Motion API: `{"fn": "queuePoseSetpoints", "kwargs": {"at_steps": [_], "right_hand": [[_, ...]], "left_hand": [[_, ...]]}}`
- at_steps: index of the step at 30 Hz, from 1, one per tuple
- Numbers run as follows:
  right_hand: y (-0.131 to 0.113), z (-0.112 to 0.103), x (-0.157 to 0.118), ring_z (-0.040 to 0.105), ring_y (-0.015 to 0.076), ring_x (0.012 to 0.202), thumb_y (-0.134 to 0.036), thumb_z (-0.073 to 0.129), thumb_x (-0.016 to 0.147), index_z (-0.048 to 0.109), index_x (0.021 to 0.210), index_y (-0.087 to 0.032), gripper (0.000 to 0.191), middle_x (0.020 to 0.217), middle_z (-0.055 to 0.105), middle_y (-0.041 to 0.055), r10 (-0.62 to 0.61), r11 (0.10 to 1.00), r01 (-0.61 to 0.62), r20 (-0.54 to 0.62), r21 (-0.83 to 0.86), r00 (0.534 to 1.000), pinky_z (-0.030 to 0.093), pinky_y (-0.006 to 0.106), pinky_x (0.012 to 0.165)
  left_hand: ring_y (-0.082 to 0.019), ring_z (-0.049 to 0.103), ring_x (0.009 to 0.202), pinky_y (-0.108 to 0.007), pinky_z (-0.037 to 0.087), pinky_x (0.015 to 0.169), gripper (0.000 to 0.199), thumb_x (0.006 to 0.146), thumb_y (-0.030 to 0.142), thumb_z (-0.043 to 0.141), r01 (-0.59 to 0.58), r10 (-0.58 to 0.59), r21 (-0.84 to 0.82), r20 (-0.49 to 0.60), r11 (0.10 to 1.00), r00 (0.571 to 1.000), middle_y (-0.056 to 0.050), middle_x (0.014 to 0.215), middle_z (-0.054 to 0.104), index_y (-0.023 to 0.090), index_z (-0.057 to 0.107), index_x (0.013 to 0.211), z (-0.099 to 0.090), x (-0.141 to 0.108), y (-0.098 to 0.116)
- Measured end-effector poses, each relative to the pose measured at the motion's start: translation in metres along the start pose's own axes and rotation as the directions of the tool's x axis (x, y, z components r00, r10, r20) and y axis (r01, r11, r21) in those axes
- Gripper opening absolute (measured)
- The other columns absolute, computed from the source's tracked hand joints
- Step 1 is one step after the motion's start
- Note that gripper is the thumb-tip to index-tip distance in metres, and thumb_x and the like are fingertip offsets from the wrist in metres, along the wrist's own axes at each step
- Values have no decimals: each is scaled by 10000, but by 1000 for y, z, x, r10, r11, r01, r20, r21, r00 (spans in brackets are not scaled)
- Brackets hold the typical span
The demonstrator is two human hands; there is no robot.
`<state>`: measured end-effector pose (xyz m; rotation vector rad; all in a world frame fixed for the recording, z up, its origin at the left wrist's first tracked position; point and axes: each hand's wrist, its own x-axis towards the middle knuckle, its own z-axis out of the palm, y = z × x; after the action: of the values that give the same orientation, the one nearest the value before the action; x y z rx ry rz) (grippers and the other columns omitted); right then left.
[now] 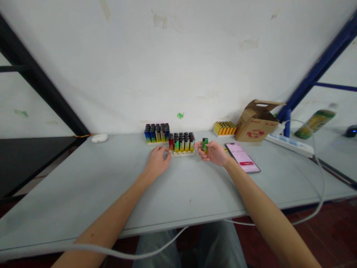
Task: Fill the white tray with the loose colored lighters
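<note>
My right hand (213, 152) is closed around a green-and-yellow lighter (205, 143), held upright with its black top showing, just right of the front tray. That white tray (182, 153) carries rows of upright lighters (182, 143), one red at the left, the others green, yellow and pale, all with black tops; its front row of holes has no lighters in it. My left hand (159, 160) lies at the tray's left front corner, fingers curled and thumb against its edge. Behind it stands a second block of lighters (156, 133), blue to yellow.
By the wall at right sit a block of orange-yellow cylinders (224, 128) and an open cardboard box (256, 124). A lit phone (243, 158) lies beside my right forearm. Further right are a power strip (290, 145) and bottle (316, 123). A white case (99, 138) is at left. A white cable (323, 182) hangs in front.
</note>
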<state>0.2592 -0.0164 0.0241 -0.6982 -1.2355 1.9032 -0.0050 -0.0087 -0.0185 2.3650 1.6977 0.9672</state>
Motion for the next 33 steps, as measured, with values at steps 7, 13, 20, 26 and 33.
{"fn": "queuePoseSetpoints", "kwargs": {"at_steps": [7, 13, 20, 26, 33], "right_hand": [[-6, 4, -1, 513, 129, 617, -345, 514, 782, 643, 983, -131, 320, 709, 545, 19, -44, 997, 47, -58, 61, 997, 411, 236, 533], [-6, 1, -4, 660, 174, 829, -431, 683, 774, 655, 1005, -157, 359, 878, 690, 69, -148, 988, 143, -74, -63, 986, 533, 303, 721], [3, -2, 1, 525, 73, 415, -461, 791, 652, 603, 766, -162, 371, 593, 652, -13, -234, 953, 175, -236, -247, 943, 339, 157, 351], [6, -1, 4, 458, 42, 378, -443, 765, 697, 559, 684, -152, 357, 557, 614, -20, -224, 952, 159, -238, -263, 945, 256, 140, 325], [8, 2, 2, 679, 146, 653, -481, 681, 786, 562, 942, -211, 333, 958, 721, 72, -135, 972, 96, -175, -215, 975, 445, 187, 418]], "left_hand": [[-267, 588, 992, -429, 461, 959, 217, 871, 278, 460, -1, 1, 1, -7, 1000, 1000, -107, 973, 653, 168, 639, 923, 1, 0, 1], [-267, 587, 992, -430, 458, 961, 213, 862, 267, 468, -3, 3, -2, 3, 1000, 1000, -108, 974, 655, 162, 641, 928, 0, 0, 1], [-273, 585, 987, -431, 457, 954, 212, 863, 251, 470, -16, 16, -13, 6, 1000, 1000, -124, 976, 645, 144, 642, 923, -1, 0, 2], [-266, 583, 995, -419, 458, 955, 205, 866, 256, 471, -12, 12, -13, -19, 1000, 1000, -110, 984, 649, 161, 639, 932, 2, -1, 2], [-270, 601, 969, -429, 469, 927, 212, 855, 244, 450, -46, 45, -48, -22, 998, 999, -112, 958, 673, 164, 643, 894, -3, 1, 6]]}}
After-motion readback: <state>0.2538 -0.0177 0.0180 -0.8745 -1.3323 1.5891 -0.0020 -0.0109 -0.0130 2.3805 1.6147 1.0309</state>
